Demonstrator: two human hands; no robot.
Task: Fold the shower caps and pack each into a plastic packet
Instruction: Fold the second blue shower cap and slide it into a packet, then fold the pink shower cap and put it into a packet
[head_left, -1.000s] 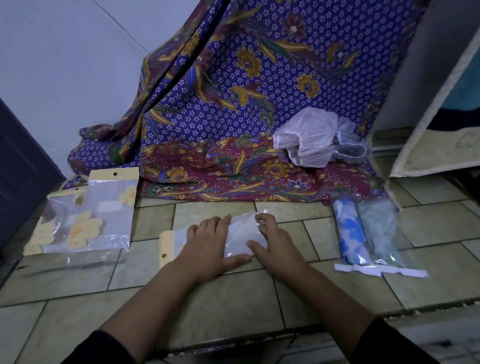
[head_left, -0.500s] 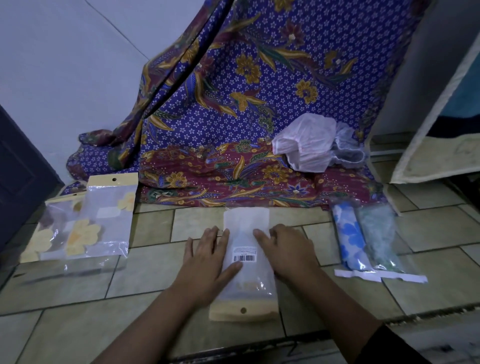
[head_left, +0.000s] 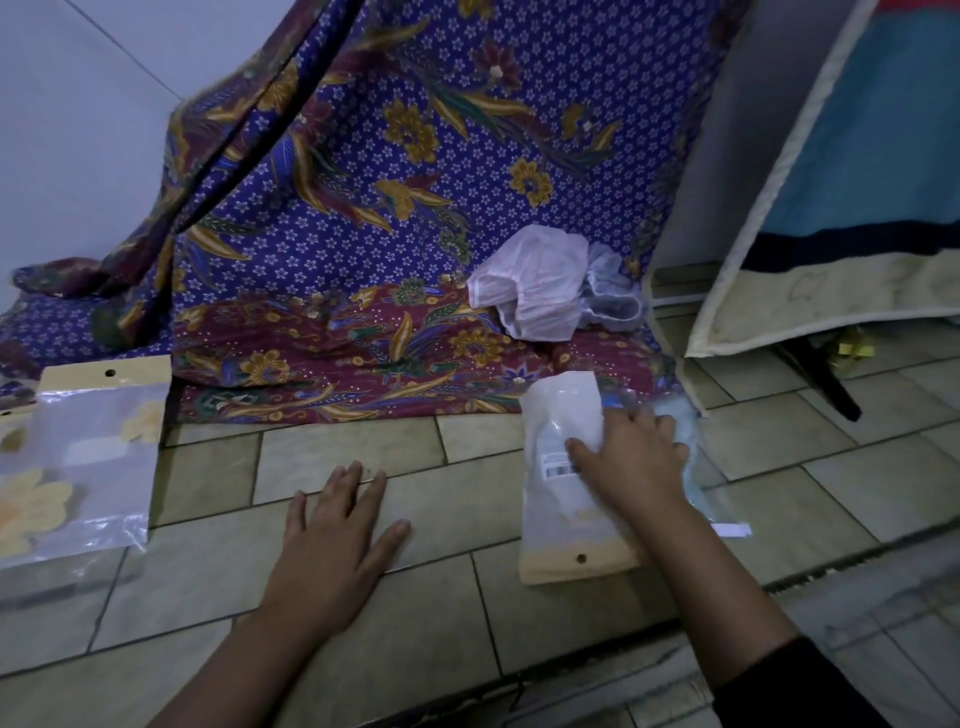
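- Shifted since half a second ago: packed packet (head_left: 563, 483), then central between both hands, now lies off to the right under the right hand (head_left: 631, 462) alone; left hand (head_left: 337, 535) no longer touches it.
- Packed packet: clear glossy plastic, oblong, white folded cap inside, barcode sticker beside the thumb, cream header card with punched hole at the wrist end.
- Right hand: fingers spread, palm pressing the packet's right edge; pinching nothing.
- Left hand: flat, fingers splayed on bare tile, well apart from the packet.
- Finished packets (head_left: 691, 467): pale blue, mostly hidden beneath the right hand.
- Loose shower caps (head_left: 540, 283): crumpled, translucent white, beyond the fingertips on batik cloth (head_left: 363, 208).
- Empty packets (head_left: 88, 457): yellow flower print, far left.
- Floor tiles (head_left: 467, 597): beige, rectangular.
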